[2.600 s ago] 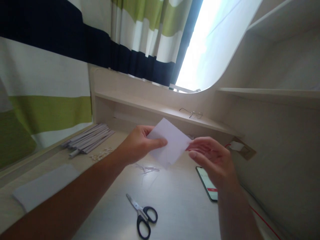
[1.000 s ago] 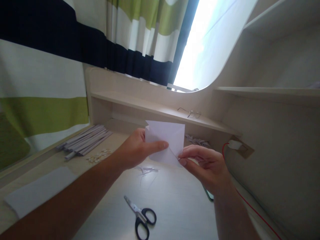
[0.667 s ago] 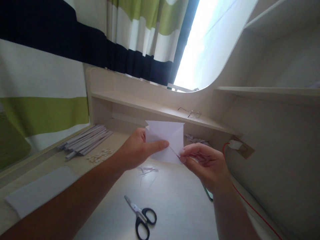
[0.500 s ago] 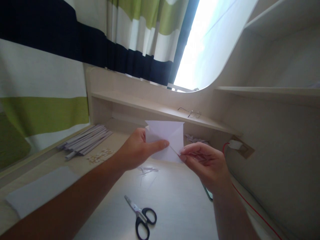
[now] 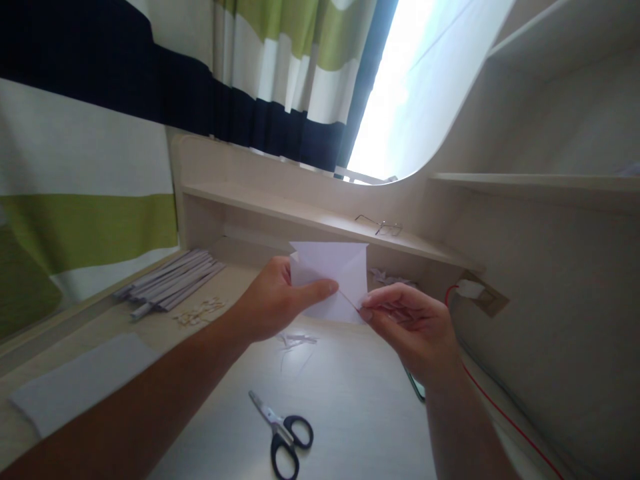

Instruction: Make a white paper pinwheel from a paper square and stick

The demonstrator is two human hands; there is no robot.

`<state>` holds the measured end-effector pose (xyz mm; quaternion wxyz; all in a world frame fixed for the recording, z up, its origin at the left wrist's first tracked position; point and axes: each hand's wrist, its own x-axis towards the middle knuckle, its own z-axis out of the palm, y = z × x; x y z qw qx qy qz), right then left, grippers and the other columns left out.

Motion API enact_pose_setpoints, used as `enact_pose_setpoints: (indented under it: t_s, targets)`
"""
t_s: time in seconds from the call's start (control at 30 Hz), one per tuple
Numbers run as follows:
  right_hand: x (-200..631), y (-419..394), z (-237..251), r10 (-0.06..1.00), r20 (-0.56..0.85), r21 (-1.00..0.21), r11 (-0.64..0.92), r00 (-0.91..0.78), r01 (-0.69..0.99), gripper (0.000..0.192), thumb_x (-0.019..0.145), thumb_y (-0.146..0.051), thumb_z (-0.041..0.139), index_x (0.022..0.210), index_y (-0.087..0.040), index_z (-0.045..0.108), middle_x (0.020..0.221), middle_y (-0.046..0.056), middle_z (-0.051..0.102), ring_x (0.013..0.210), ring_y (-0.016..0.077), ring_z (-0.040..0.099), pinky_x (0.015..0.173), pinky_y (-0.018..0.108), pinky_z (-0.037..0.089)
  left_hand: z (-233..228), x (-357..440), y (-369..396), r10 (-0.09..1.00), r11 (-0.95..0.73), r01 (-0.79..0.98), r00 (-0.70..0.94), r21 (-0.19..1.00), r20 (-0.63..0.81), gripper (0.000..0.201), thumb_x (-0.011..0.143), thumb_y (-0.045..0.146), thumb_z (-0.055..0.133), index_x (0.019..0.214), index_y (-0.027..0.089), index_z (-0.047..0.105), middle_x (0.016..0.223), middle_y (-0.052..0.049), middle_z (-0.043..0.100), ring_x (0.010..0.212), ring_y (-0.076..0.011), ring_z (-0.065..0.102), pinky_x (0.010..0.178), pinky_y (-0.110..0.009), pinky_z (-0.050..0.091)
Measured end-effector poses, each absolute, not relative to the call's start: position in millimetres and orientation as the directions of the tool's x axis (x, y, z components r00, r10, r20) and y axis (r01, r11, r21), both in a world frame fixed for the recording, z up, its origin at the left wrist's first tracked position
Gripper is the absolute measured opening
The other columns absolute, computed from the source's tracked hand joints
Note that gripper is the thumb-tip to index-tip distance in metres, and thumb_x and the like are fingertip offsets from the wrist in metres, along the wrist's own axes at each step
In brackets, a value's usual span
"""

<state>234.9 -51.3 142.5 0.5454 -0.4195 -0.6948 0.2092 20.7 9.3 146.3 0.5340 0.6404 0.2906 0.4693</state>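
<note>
Holding the folded white paper (image 5: 334,262): you have it in mid-air above the surface (image 5: 365,407), tilted towards you, between both hands.
Paper's change: a couple of seconds ago it had a corner up; now it is turned so that a straight edge runs along the top, and parted layers show at its upper left.
Diagonal edge (image 5: 349,299): it runs from your left thumb to your right fingertips, and over the last second it has hardly shifted.
What that means: your work looks to have gone from turning the paper to fine handling of this one edge, where steadiness probably matters more than speed.
Left hand (image 5: 277,301): gripping the paper's left side, thumb pressed across the near face; the fingers behind are mostly hidden.
Right hand (image 5: 413,323): narrowed to a fingertip pinch at the lower right, where the diagonal edge ends.
Paper scraps (image 5: 299,341): on the surface beyond the scissors (image 5: 283,433), which lie nearest you, clear of both hands.
Phone (image 5: 417,385): partly hidden by your right arm.
Left of your hands: a bundle of paper strips (image 5: 173,283), small pale pieces (image 5: 200,311) beside it, and white sheets (image 5: 85,373) nearer you.
Behind your right hand: small folded pieces (image 5: 389,277).
Shelf (image 5: 280,207): it carries the glasses (image 5: 384,225).
</note>
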Motion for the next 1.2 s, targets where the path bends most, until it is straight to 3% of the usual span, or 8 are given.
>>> enact_pose_setpoints:
  t_s: [1.2]
  targets:
    - [235.2, -49.5, 142.3, 0.792, 0.602, -0.711, 0.589, -0.101, 0.385, 0.008, 0.083, -0.013, 0.074, 0.086, -0.020, 0.074, 0.083, 0.002, 0.075, 0.076, 0.0156, 0.071, 0.074, 0.027, 0.059, 144.1, 23.0, 11.8, 0.877, -0.277, -0.114, 0.375, 0.954, 0.299, 0.025, 0.076, 0.038, 0.082, 0.088, 0.017, 0.079, 0.081, -0.004, 0.079, 0.070, -0.0175, 0.072, 0.063, -0.024, 0.056]
